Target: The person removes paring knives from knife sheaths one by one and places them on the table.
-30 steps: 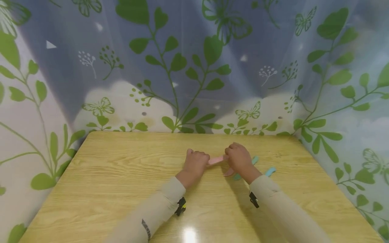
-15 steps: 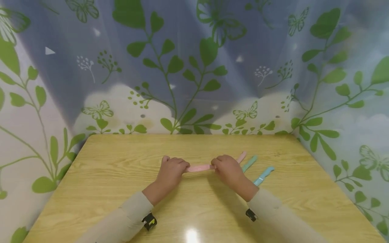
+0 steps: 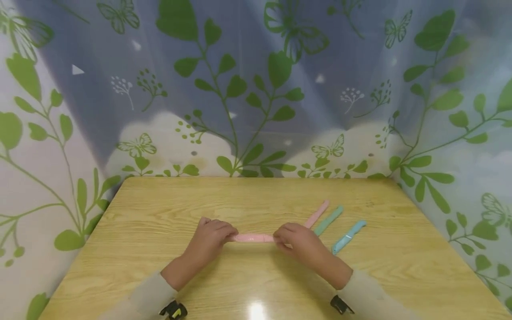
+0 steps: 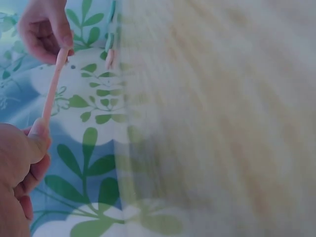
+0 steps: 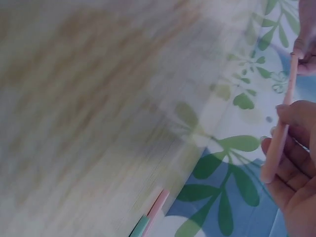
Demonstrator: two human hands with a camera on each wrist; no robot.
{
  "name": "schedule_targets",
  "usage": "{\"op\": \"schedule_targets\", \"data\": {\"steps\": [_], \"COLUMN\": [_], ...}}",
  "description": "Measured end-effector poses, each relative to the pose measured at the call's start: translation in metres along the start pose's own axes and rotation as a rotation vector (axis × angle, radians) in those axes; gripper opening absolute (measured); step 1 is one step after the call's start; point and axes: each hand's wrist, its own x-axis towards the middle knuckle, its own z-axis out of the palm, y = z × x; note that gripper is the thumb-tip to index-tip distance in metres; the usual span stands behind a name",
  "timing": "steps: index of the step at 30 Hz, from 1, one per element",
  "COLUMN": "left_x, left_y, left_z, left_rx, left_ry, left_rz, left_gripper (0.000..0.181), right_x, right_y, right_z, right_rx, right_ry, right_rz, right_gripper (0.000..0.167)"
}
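Observation:
A slim pink object (image 3: 254,238) is stretched level between the two hands, one end in each. The left hand (image 3: 210,238) pinches its left end; in the left wrist view, thumb and fingers of that hand (image 4: 22,163) close on the pink stick (image 4: 53,91). My right hand (image 3: 300,242) grips the other end, and in the right wrist view the stick's thick end (image 5: 274,158) lies between the thumb and fingers of that hand (image 5: 296,153). Just right of the right hand lie a second pink piece (image 3: 317,214), a green one (image 3: 329,220) and a blue one (image 3: 349,237).
The pieces rest on a wooden table (image 3: 160,209). Behind it and at both sides hangs a curtain (image 3: 256,133) with leaves and butterflies. A black clip (image 3: 174,310) is at the left sleeve and another (image 3: 341,305) at the right.
Both hands have come nearer the body and leftward with the pink object, the left hand farther. The other pink piece, the green one and the blue one are now more fully uncovered.

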Motion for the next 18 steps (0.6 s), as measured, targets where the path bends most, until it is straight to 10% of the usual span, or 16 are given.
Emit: {"op": "schedule_targets", "data": {"steps": [7,18], "left_x": [-0.014,-0.017], "left_y": [0.003,0.005], "left_z": [0.000,-0.002], "left_rx": [-0.074,-0.300], "left_ry": [0.051,-0.044], "left_rz": [-0.039,-0.237], "left_gripper": [0.019,0.010], "right_x": [-0.007,-0.011], "right_y": [-0.007,-0.004], "right_z": [0.001,0.007], "right_rx": [0.129,0.342], "right_ry": [0.040,0.002], "right_rz": [-0.008,0.162], "right_gripper": [0.025,0.019]}}
